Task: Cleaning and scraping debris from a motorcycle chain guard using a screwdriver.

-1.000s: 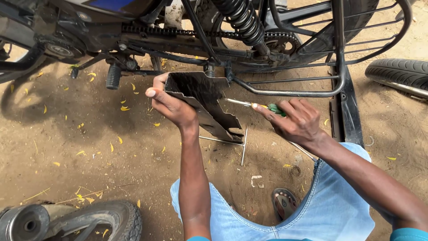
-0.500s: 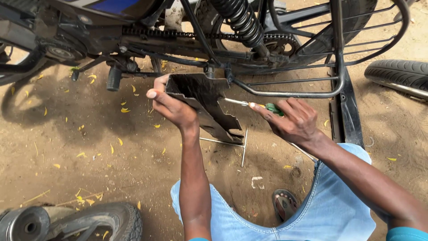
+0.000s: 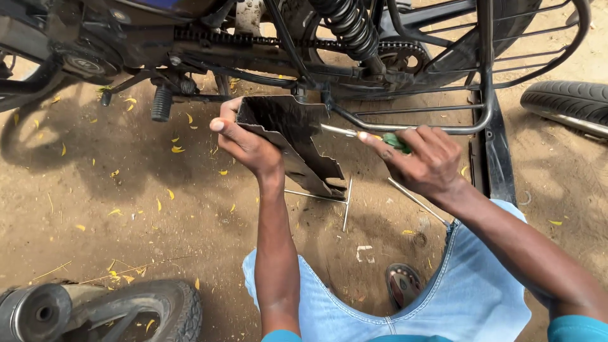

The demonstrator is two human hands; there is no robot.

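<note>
My left hand (image 3: 244, 142) grips the left edge of a dark, bent metal cover plate (image 3: 292, 142) held below the motorcycle's chain (image 3: 266, 42). My right hand (image 3: 424, 161) holds a green-handled screwdriver (image 3: 367, 135), its shaft pointing left so the tip meets the plate's upper right edge. The plate's lower end hangs near the dirt. Both forearms reach up from my knees in blue jeans.
The motorcycle frame, rear shock spring (image 3: 345, 25), footpeg (image 3: 161, 102) and metal side guard (image 3: 487, 95) fill the top. A T-shaped wrench (image 3: 345, 201) lies on the dirt. A loose tyre (image 3: 567, 101) lies far right, another tyre (image 3: 149, 310) and exhaust pipe (image 3: 35, 311) bottom left. A sandal (image 3: 403, 285) sits by my knee.
The hands, plate and screwdriver hold nearly the same pose; the view has shifted only slightly.
</note>
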